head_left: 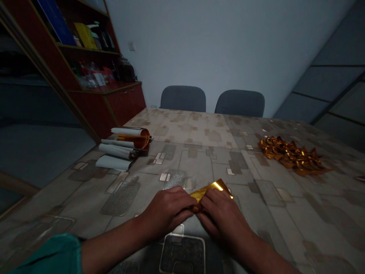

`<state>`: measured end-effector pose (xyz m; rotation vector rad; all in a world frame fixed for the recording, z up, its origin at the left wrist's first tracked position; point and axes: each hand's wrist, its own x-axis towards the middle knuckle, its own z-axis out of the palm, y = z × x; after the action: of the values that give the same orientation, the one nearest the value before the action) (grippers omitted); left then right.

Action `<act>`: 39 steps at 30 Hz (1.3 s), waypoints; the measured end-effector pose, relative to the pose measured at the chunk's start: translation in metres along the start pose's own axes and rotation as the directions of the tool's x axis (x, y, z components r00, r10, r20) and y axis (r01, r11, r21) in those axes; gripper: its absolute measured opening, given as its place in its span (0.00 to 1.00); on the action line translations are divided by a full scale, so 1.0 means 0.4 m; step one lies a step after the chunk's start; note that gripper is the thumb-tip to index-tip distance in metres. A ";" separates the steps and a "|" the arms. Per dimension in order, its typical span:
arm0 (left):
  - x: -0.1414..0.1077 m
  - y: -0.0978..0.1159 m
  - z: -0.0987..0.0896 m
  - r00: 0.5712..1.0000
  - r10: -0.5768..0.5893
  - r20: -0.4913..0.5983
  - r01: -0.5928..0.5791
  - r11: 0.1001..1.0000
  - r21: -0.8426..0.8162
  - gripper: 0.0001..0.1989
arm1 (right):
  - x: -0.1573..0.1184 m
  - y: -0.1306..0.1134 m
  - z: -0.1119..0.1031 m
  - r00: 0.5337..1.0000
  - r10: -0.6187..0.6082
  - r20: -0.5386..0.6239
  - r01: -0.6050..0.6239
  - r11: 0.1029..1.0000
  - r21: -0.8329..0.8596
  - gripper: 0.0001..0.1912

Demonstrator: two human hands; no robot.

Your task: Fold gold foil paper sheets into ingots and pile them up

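A piece of shiny gold foil paper [212, 188], partly rolled or folded, lies between my hands at the near middle of the table. My left hand [170, 207] is closed on its left end, fingertips meeting those of the other hand. My right hand [219, 208] is closed over the foil's near side, with its right corner sticking out beyond the fingers. The fingers hide the foil's lower edge. To the left lies a stack of curled gold foil sheets [144, 140] with pale backs. On the right sits a heap of folded gold foil pieces [296, 156].
A patterned cloth covers the table [196, 129]. Two grey chairs [183, 98] stand at its far edge, before a pale wall. A red-brown cabinet [125, 102] with filled shelves is at the back left. Something small shows at the right edge.
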<state>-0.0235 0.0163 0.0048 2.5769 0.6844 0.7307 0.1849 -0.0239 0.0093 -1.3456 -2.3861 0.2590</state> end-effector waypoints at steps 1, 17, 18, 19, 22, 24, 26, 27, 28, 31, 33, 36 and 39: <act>-0.003 -0.001 -0.004 0.998 -0.057 0.006 0.057 0.998 0.006 0.03 | -0.001 0.003 0.003 1.000 0.003 -0.017 -0.003 1.000 0.024 0.05; 0.011 -0.001 -0.049 0.926 -0.364 0.098 0.365 0.931 0.008 0.03 | 0.005 0.015 -0.003 0.988 0.155 -0.012 -0.148 0.961 0.235 0.11; 0.009 -0.003 -0.048 0.924 -0.372 0.089 0.373 0.928 0.007 0.03 | 0.005 0.017 0.001 0.986 0.165 -0.032 -0.154 0.963 0.223 0.11; 0.007 -0.005 -0.047 0.923 -0.376 0.077 0.377 0.926 0.005 0.03 | 0.004 0.019 0.005 0.982 0.178 -0.056 -0.163 0.965 0.206 0.11; 0.003 -0.015 -0.039 0.929 -0.367 0.039 0.368 0.930 0.004 0.04 | 0.002 0.022 0.016 0.971 0.210 -0.115 -0.190 0.968 0.162 0.11; 0.003 -0.017 -0.034 0.929 -0.368 0.025 0.368 0.930 0.013 0.04 | 0.001 0.023 0.021 0.968 0.209 -0.137 -0.191 0.972 0.135 0.10; 0.005 -0.015 -0.032 0.925 -0.379 0.021 0.378 0.925 0.031 0.04 | 0.001 0.022 0.024 0.968 0.197 -0.156 -0.182 0.978 0.105 0.10; 0.006 -0.013 -0.032 0.923 -0.385 0.020 0.384 0.922 0.041 0.04 | 0.002 0.022 0.024 0.967 0.191 -0.166 -0.178 0.980 0.091 0.10; 0.008 -0.011 -0.032 0.920 -0.392 0.023 0.390 0.919 0.052 0.04 | 0.002 0.021 0.025 0.967 0.184 -0.175 -0.173 0.982 0.079 0.10; 0.012 -0.003 -0.033 0.912 -0.410 0.033 0.406 0.910 0.078 0.04 | 0.003 0.018 0.025 0.967 0.176 -0.183 -0.168 0.984 0.060 0.10; 0.015 0.000 -0.033 0.905 -0.423 0.039 0.418 0.904 0.092 0.03 | 0.003 0.018 0.025 0.967 0.174 -0.185 -0.169 0.985 0.044 0.10; 0.019 0.003 -0.032 0.894 -0.445 0.043 0.438 0.891 0.116 0.03 | 0.003 0.019 0.027 0.967 0.167 -0.193 -0.168 0.986 0.008 0.10; 0.021 0.003 -0.031 0.888 -0.458 0.034 0.450 0.884 0.129 0.03 | 0.002 0.024 0.031 0.968 0.150 -0.201 -0.161 0.986 -0.037 0.11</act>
<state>-0.0239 0.0226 0.0185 2.3817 1.2867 0.4609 0.1867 -0.0180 -0.0051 -1.5112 -2.1417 0.0990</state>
